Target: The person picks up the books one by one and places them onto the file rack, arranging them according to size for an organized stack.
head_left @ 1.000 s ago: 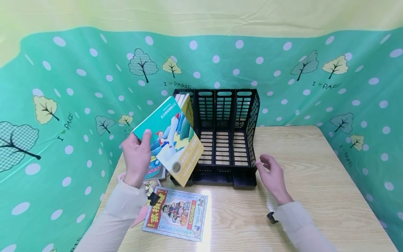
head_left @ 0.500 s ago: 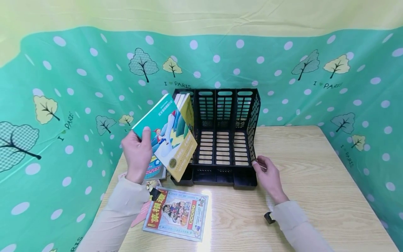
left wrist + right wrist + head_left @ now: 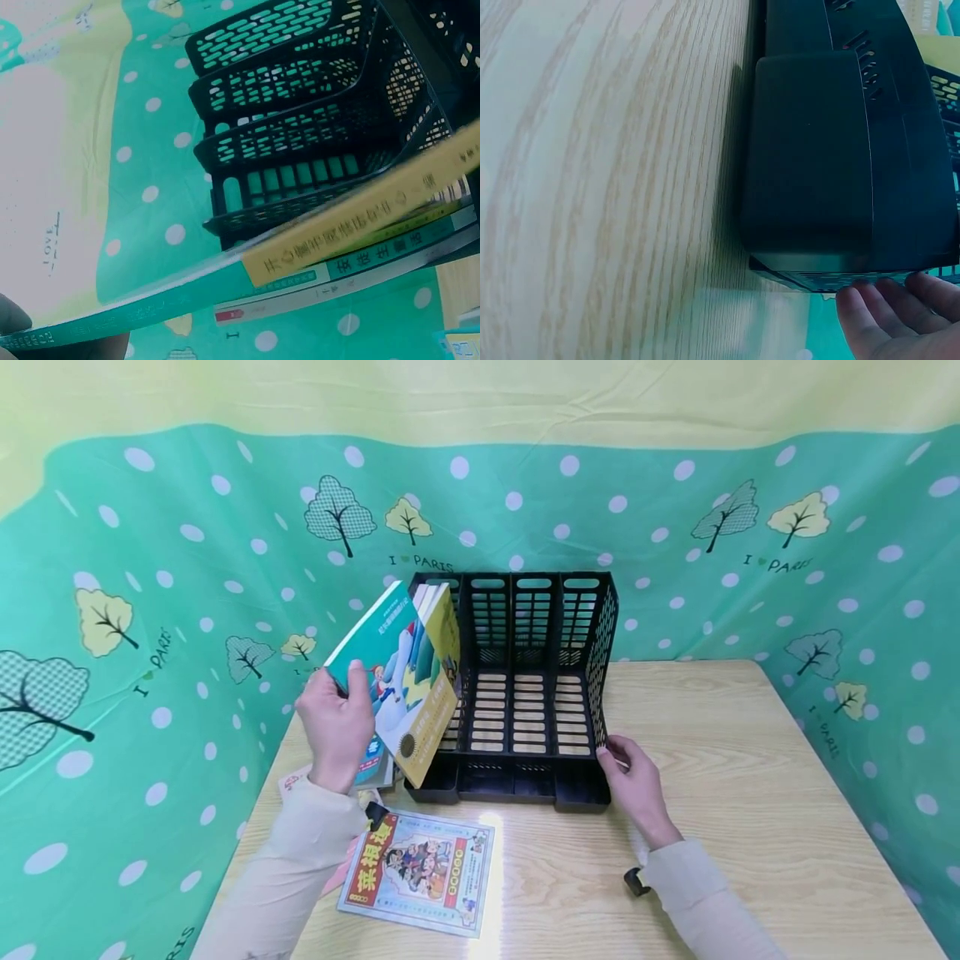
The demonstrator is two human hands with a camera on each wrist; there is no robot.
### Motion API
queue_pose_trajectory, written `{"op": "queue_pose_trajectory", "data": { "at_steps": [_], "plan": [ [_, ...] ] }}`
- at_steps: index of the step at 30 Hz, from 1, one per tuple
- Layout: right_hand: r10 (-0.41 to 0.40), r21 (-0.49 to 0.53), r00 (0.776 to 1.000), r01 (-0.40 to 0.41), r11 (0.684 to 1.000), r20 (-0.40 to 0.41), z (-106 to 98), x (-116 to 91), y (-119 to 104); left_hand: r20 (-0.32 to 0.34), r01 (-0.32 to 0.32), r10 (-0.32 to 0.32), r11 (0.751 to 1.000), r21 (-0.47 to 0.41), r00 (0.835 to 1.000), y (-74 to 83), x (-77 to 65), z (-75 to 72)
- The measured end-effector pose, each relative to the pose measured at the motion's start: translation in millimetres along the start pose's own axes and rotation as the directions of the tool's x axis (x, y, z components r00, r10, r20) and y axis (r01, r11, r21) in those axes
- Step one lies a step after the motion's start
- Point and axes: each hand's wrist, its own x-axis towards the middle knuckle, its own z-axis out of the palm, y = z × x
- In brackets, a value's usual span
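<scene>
My left hand [image 3: 341, 718] grips a teal and yellow picture book [image 3: 408, 685] by its left edge, thumb across the cover. The book tilts in front of the leftmost compartment of a black plastic file rack [image 3: 528, 718]. Several upright books [image 3: 444, 618] stand in that compartment, their spines showing beside the held book in the left wrist view. My right hand [image 3: 637, 781] touches the rack's right side near its front corner. In the right wrist view, the fingertips [image 3: 864, 289] of that hand lie against the rack's side wall, fingers nearly straight.
A light blue comic-style book [image 3: 420, 868] lies flat at the table's front. Left of the rack, more books [image 3: 375, 768] lie partly under my left arm. The wooden table [image 3: 705, 718] ends at a green dotted curtain [image 3: 675, 552].
The held book has shifted toward the leftmost compartment and turned more edge-on, as my left hand moved slightly right. My right hand moved left onto the rack's side.
</scene>
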Motion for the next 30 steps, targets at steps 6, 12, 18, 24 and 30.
{"op": "queue_pose_trajectory", "data": {
  "at_steps": [6, 12, 18, 24, 30],
  "plan": [
    [-0.002, -0.010, 1.000, 0.002, 1.000, 0.002, -0.5, -1.6, -3.3, -0.062, -0.116, 0.118, 0.993, 0.028, 0.991, -0.8, 0.7, 9.4],
    [0.003, 0.003, 1.000, -0.003, 1.000, 0.014, -0.9, -1.7, -3.8, -0.087, -0.145, 0.144, 0.989, -0.003, 0.986, -1.1, -0.5, 18.3],
    [0.007, 0.003, 1.000, -0.007, 1.000, 0.015, -1.1, -1.7, -2.8, -0.065, -0.102, 0.100, 0.994, -0.025, 0.993, -1.9, -2.6, 25.7],
    [0.016, -0.016, 1.000, -0.015, 1.000, 0.022, -0.4, -2.9, -3.7, -0.079, -0.124, 0.120, 0.992, -0.038, 0.990, -5.8, -2.6, 36.8],
    [0.015, -0.006, 1.000, -0.015, 1.000, 0.019, -0.3, -3.6, -3.8, -0.105, -0.149, 0.146, 0.989, -0.022, 0.984, -7.7, -1.3, 48.4]
  ]
}}
